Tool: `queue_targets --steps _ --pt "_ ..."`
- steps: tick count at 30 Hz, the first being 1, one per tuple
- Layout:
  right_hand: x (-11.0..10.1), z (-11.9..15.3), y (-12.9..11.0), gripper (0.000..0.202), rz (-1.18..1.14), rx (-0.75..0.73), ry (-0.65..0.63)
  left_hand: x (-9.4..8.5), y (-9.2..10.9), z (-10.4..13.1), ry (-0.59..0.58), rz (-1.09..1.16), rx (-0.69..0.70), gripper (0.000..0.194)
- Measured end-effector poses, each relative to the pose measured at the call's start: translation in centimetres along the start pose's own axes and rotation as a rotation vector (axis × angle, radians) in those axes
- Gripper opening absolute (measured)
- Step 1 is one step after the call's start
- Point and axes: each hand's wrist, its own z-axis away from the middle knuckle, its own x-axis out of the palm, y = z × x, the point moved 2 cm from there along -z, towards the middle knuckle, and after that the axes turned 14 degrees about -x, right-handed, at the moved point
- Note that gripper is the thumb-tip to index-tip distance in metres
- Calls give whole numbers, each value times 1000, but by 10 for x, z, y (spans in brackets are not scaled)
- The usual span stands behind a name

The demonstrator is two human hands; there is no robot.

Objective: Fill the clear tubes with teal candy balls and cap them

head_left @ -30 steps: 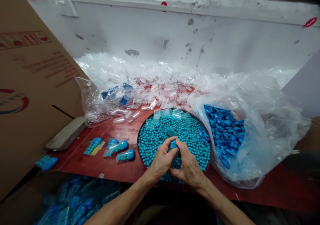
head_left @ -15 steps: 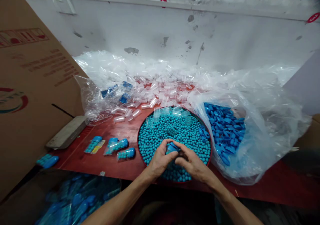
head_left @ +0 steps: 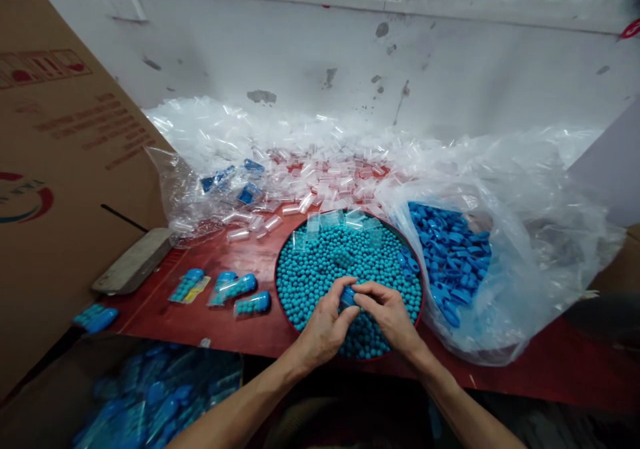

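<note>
Over a round red-rimmed tray (head_left: 276, 282) full of teal beads (head_left: 310, 289), both my hands are closed on one blue plastic cap (head_left: 348, 295). My left hand (head_left: 327, 319) grips it from the left with thumb and fingers. From the right, my right hand (head_left: 387, 316) pinches the same cap. Whether a clear tube is attached to it is hidden by my fingers. Clear plastic tubes (head_left: 313, 222) lie on the beads at the tray's far side, and a few blue caps (head_left: 409, 262) rest at its right edge.
Blue-capped tubes of beads (head_left: 253, 304) lie left on the red table (head_left: 210, 329). More fill a box (head_left: 145, 396) below. An open plastic bag (head_left: 520, 289) of blue caps stands right. Loose clear tubes (head_left: 340, 176) are heaped behind. A cardboard box (head_left: 75, 156) rises left.
My fingers have shifted around the blue cap, and the right hand now lies more across its right side. Both hands stay over the tray. The view has tilted slightly.
</note>
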Motion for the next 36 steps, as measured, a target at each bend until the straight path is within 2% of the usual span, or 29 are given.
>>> queue_targets --steps 3,7,8,12,15,18,21,23,25,28,32,34,36 --pt "4 8 -6 22 181 -161 -80 1 -1 -5 2 38 -25 28" --pt "15 18 -9 76 403 -267 -227 -1 -5 -13 -7 163 -122 23" --pt "18 18 -9 80 445 -278 -238 -2 -5 -14 -24 189 -138 24" --pt "23 16 -13 67 550 -341 -183 -2 0 -12 -57 201 -146 24" --pt "27 18 -9 65 619 -420 -127 0 2 -8 20 167 -160 15" --pt "32 25 0 66 654 -470 -101 3 1 -5 73 84 -107 11" --pt "35 25 3 70 686 -443 -191 -2 -1 -3 100 -17 -57 10" --pt "34 16 0 72 710 -415 -358 -15 -4 -2 145 -73 -47 13" --pt "30 -1 -3 68 770 -397 -477 -37 -10 -1 233 -147 -64 19" --pt "20 -38 -1 56 951 -360 -455 -82 -28 1 408 -308 -145 28" --pt "18 -79 18 59 1173 -289 -501 -139 -56 6 644 -581 -242 34" --pt "18 -87 26 51 1243 -270 -542 -152 -62 7 783 -776 -241 37" --pt "15 -89 30 38 1258 -268 -547 -147 -59 6 891 -878 -166 37"
